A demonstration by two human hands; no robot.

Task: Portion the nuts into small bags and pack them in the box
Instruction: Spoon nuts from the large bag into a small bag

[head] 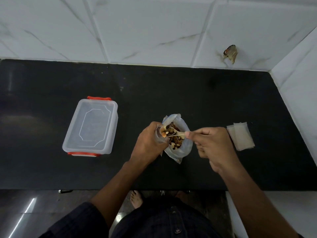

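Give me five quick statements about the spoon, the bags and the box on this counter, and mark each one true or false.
1. The right hand holds a spoon. True.
2. The box has its lid off. False: the lid is on.
3. The left hand holds a small bag at the mouth of the big nut bag. True.
4. The empty bags lie left of the box. False: they lie to the right, beyond the right hand.
5. Filled bags sit on the box. False: nothing sits on it.
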